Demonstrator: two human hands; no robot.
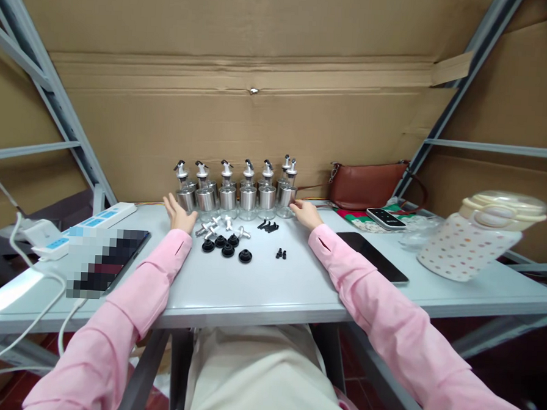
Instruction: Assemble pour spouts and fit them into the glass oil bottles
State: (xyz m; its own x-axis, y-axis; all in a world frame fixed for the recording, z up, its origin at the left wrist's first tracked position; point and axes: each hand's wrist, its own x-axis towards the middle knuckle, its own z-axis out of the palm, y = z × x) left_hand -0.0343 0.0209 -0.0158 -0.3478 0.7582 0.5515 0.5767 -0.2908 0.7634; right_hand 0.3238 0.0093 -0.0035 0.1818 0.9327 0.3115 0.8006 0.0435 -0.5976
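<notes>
Two rows of glass oil bottles with steel sleeves and pourer spouts stand at the back of the table, among them a middle oil bottle (228,198). My left hand (181,215) is at the left end, fingers spread beside the leftmost oil bottle (186,197). At the other end, my right hand (306,215) has its fingers stretched toward the rightmost oil bottle (287,196), seemingly touching its lower side. In front lie silver pourer spouts (212,227), black rubber stoppers (228,250), thin black levers (268,227) and small black caps (281,254).
On the left are a power strip (99,218), a pixelated phone or tablet (114,264) and white cables. A black tablet (374,257), a brown handbag (368,185), a small white device (385,219) and a dotted jug (470,246) occupy the right. Cardboard (277,125) walls the back.
</notes>
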